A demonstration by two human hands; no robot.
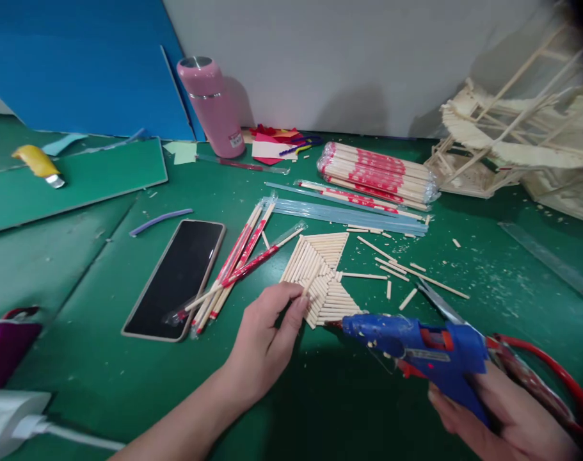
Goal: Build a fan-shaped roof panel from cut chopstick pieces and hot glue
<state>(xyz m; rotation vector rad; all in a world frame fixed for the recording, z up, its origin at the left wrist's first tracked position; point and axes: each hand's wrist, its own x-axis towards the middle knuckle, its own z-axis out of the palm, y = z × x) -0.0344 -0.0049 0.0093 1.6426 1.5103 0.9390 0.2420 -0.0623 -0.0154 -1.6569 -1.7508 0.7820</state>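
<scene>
My left hand (267,339) rests on the green table, its fingers pinched on a short wooden stick at the lower left edge of a flat panel of glued sticks (322,275). My right hand (507,416) grips a blue hot glue gun (425,349). The gun's nozzle points left and sits at the panel's lower right edge. Red-handled scissors (535,358) lie just behind the glue gun.
A black phone (178,275) lies left of loose wrapped chopsticks (233,269). A packet of chopsticks (377,173), clear glue sticks (343,214), a pink bottle (212,105), a stick model (516,134), a yellow knife (39,163) and a ruler (550,262) surround the work area.
</scene>
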